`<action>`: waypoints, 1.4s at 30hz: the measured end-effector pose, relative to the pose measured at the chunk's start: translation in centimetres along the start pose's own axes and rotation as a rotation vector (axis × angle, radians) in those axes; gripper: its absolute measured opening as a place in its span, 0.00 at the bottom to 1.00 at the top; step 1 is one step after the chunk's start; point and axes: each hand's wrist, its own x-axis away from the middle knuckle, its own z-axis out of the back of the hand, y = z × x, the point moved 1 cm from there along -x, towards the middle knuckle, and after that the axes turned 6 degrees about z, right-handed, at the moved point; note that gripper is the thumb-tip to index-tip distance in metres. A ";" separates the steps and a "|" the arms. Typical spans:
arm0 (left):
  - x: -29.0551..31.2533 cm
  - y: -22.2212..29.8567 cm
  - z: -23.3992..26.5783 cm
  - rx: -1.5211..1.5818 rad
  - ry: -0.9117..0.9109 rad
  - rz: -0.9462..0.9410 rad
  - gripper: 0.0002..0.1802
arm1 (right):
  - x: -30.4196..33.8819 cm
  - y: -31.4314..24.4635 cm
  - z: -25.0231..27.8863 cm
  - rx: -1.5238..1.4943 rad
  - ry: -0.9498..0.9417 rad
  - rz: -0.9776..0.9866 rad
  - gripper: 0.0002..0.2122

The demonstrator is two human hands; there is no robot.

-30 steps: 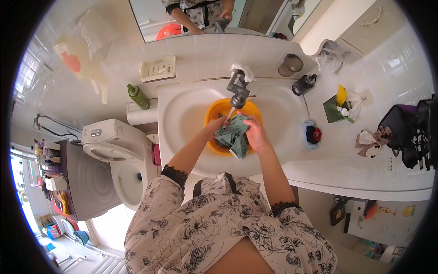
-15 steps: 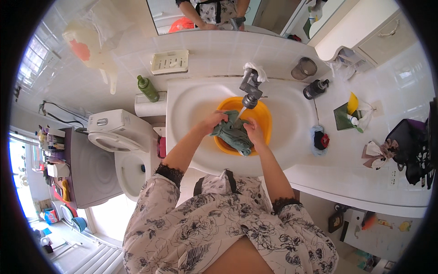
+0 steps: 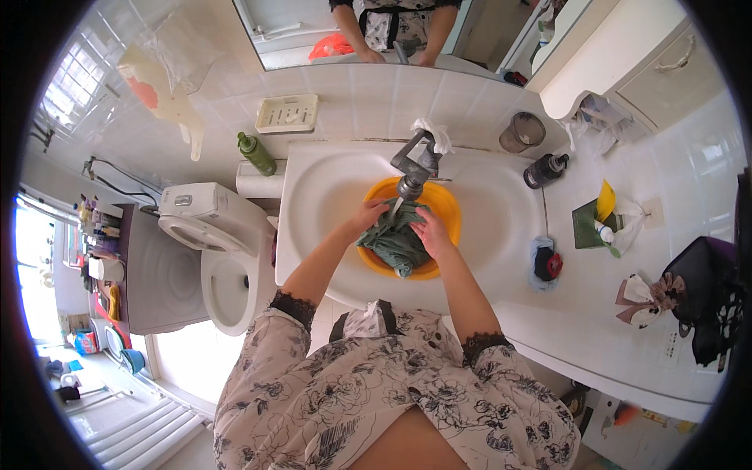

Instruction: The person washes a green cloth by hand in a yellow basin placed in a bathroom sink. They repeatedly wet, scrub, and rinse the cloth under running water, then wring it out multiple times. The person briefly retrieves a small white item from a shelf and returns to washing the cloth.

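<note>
A bunched, wet-looking green cloth (image 3: 398, 247) lies in a yellow-orange plastic basin (image 3: 450, 211) inside the white sink. My left hand (image 3: 366, 215) grips the cloth's upper left edge, fingertips partly hidden in its folds. On the opposite side my right hand (image 3: 432, 233) has its fingers and thumb on the cloth's upper right edge, holding it. Between the two hands, water runs from the grey tap (image 3: 410, 186) onto the cloth. Whether the cloth is a garment cannot be made out.
Around the white sink (image 3: 317, 188) stand a green bottle (image 3: 257, 153), a dark pump bottle (image 3: 544, 171) and a mesh cup (image 3: 522, 132). A soap dish (image 3: 287, 113) is on the wall. To the left is a toilet (image 3: 227, 286); a black bag (image 3: 709, 290) lies on the right counter.
The cloth has spread lower and rounder in the basin, with both hands still at its upper edges. The tap's spout has swung left, along with the basin. The view has shifted slightly.
</note>
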 end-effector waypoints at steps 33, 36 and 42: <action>-1.9 -5.7 -3.9 0.174 0.643 0.060 0.20 | -6.8 -5.9 2.5 0.419 -0.158 0.201 0.19; -1.6 -5.7 -3.6 0.128 0.704 0.050 0.19 | -7.2 -4.6 3.5 0.410 -0.104 0.213 0.19; 0.4 -5.8 -2.1 -0.055 0.730 -0.034 0.17 | -5.9 -1.1 8.1 1.254 -0.543 0.310 0.07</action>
